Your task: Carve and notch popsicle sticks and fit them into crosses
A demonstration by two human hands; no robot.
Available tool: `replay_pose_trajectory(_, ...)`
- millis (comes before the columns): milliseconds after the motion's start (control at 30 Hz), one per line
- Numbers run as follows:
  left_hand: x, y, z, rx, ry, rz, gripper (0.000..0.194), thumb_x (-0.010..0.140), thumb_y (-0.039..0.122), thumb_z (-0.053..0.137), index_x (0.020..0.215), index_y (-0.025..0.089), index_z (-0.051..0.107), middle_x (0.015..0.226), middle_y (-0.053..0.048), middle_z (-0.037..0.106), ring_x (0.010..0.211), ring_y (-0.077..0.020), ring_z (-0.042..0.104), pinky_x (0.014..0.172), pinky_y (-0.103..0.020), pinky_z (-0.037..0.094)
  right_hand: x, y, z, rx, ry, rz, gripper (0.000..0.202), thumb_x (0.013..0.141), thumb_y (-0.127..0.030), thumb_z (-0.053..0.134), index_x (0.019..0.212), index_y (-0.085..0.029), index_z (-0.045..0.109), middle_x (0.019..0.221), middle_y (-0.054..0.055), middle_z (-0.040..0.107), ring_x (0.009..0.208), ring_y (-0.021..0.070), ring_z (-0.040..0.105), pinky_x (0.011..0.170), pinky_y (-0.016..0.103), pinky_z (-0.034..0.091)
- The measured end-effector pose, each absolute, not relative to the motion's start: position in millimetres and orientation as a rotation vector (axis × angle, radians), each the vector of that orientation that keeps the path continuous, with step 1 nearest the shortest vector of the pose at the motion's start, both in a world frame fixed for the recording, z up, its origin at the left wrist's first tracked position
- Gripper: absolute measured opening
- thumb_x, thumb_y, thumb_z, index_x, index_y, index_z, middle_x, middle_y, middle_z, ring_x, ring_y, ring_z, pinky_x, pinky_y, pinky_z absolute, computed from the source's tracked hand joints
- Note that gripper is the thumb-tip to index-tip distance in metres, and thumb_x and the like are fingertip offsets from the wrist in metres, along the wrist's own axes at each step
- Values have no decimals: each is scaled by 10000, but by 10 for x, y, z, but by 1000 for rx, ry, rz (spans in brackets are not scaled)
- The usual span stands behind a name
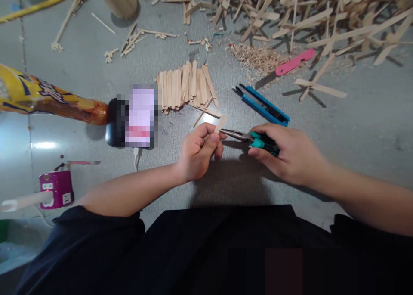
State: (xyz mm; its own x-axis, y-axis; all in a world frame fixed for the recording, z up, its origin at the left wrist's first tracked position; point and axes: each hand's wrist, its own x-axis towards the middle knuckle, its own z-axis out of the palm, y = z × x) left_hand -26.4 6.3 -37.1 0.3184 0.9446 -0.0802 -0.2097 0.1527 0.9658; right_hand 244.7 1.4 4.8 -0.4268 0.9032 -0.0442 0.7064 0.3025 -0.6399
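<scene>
Between the thumb and fingers of my left hand (pixel 200 150) is a short wooden stick (pixel 220 123), tilted upward. My right hand (pixel 284 153) is wrapped round the teal and black handles of the pliers (pixel 260 141). The narrow metal jaws point left and meet the stick near my left fingertips; whether they are closed on it is too small to tell. Just beyond my left hand, two thin sticks lie crossed (pixel 204 110) on the grey table (pixel 174 157). A row of flat wooden sticks (pixel 176 88) lies behind them.
A blue cutter (pixel 264 105) and a pink-handled blade (pixel 295 63) lie beyond my right hand, near wood shavings (pixel 258 57). Joined sticks (pixel 322 28) are heaped at the back right. At left are a phone (pixel 141 116), a yellow packet (pixel 51 94) and a purple power adapter (pixel 57 189).
</scene>
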Motion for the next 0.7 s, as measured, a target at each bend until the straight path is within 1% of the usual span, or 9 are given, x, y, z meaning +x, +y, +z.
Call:
replay_pose_trajectory(100,-265,67,-364,1091,873,996,464,1133,660,716,1027,209,699,619,31,669,529,-93,570,558,-231,457,2455,23,65,-1440,-2259,853,499,1139,-766,552,1197,-304,731,1058,109,859,947,374,832,790,506,609)
replay_pose_trajectory(267,-272,88,-301,1103,874,973,493,1109,682,743,1000,202,714,616,13,695,529,-100,589,554,-236,470,2461,30,67,-1431,-2266,851,443,1137,-720,577,1188,-310,738,1029,99,859,917,362,827,779,494,607)
replay_pose_trajectory(367,-273,97,-265,1090,882,971,486,1109,664,752,987,194,732,631,1,724,483,-79,522,497,-228,406,2478,30,64,-1445,-2251,876,446,1129,-716,595,1173,-302,755,993,99,850,887,360,815,766,486,601)
replay_pose_trajectory(433,-273,103,-251,1100,888,1007,445,1112,611,773,976,188,747,667,-10,749,494,-72,535,479,-218,389,2493,31,70,-1434,-2246,874,459,1133,-717,602,1163,-287,756,957,93,838,849,344,806,743,469,595)
replay_pose_trajectory(533,-277,119,-246,1155,875,1077,381,1098,523,823,941,182,762,718,-17,758,583,-75,633,525,-196,468,2507,45,93,-1366,-2245,892,417,1137,-673,635,1155,-276,761,953,89,837,825,326,803,741,456,607)
replay_pose_trajectory(600,-283,130,-254,1174,851,1087,388,1087,517,837,912,179,762,718,-14,741,591,-73,635,537,-190,500,2507,65,111,-1328,-2238,954,377,1133,-651,655,1150,-294,775,967,85,847,839,330,810,761,462,626)
replay_pose_trajectory(633,-287,134,-261,1170,838,1078,404,1082,531,840,901,179,760,717,-14,736,584,-73,628,533,-191,510,2506,77,119,-1319,-2233,993,378,1132,-661,655,1144,-305,782,965,81,849,845,332,814,772,466,633)
replay_pose_trajectory(700,-291,138,-284,1148,816,1058,431,1066,564,851,894,179,756,722,-17,735,576,-77,629,523,-192,529,2508,99,126,-1299,-2208,1058,442,1122,-732,655,1116,-312,790,927,70,843,826,322,814,763,459,636)
